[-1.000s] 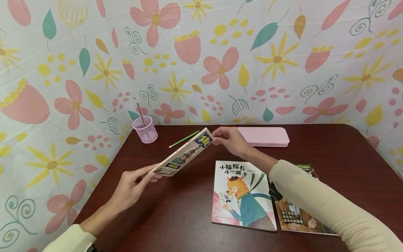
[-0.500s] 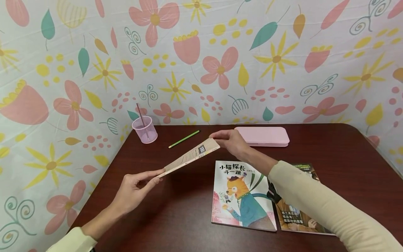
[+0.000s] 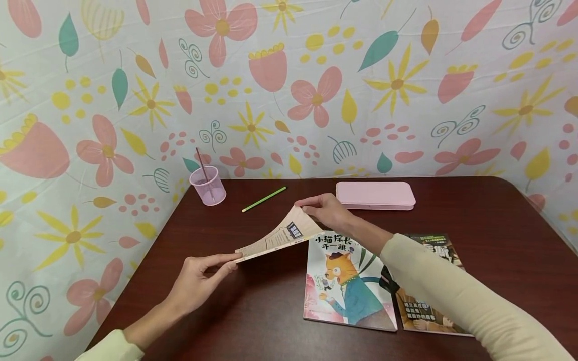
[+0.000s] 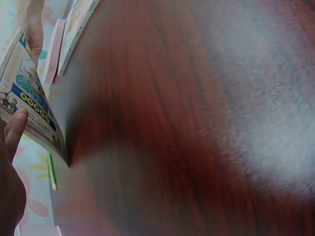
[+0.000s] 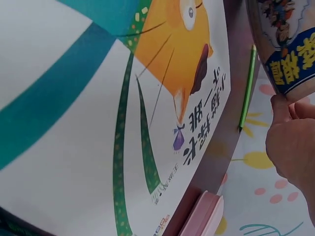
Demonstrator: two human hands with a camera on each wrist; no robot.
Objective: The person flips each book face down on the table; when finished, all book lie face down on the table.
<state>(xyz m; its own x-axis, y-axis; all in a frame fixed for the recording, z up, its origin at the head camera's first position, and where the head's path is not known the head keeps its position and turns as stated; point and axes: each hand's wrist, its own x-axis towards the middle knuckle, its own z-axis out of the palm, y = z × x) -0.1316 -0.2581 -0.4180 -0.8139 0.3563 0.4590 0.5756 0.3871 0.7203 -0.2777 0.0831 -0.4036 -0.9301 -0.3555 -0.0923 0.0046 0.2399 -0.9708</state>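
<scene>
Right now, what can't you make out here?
Dark book, head view: partly hidden by the right sleeve.
Held book, head view: fine print too small to read.
Cat book, right wrist view: cut off by left and top edges.
Pink cup, left wrist view: mostly cut off by bottom edge.

A person wears a right sleeve [image 3: 460,296] of plain cream fabric, close-fitting and softly creased, and a left sleeve [image 3: 113,347] of a paler tint leaning to yellow-green, both ending in smooth edges short of the wrist, with the left hand [image 3: 196,283] and right hand [image 3: 328,210] bare.
</scene>
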